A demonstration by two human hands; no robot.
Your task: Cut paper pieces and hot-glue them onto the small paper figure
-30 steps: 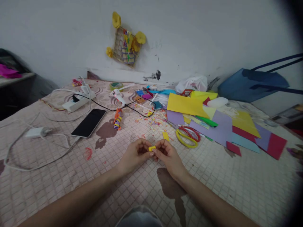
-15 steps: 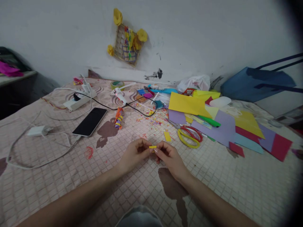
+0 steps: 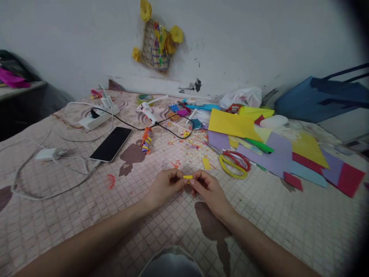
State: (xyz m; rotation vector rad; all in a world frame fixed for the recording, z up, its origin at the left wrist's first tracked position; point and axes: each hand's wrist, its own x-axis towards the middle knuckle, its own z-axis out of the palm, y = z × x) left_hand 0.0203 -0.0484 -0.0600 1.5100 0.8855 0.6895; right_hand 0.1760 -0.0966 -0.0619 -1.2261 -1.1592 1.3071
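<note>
Between my two hands is a small piece of yellow paper (image 3: pixel 188 177), pinched at both ends above the cloth. My left hand (image 3: pixel 166 186) grips its left end with thumb and fingers, and my right hand (image 3: pixel 208 189) closes on the right end. The fingertips hide part of the piece, so I cannot tell whether it is folded or rolled. Just beyond my right hand lies a flat yellow paper rectangle (image 3: pixel 206 163). Scissors (image 3: pixel 234 164) with red and yellow handles rest to its right. A small purple, yellow and orange paper figure (image 3: pixel 146 140) lies further off to the left.
A phone (image 3: pixel 111 144) on a white cable lies left, near a power strip (image 3: pixel 98 117). The glue gun (image 3: pixel 147 112) trails a black cord. Paper scraps (image 3: pixel 191 144) litter the middle. Coloured sheets (image 3: pixel 273 154) and a green cutter (image 3: pixel 258 145) cover the right side.
My view has shifted slightly, so everything sits a little to the right and most far things higher. Both hands keep nearly the same pinch on the yellow paper.
</note>
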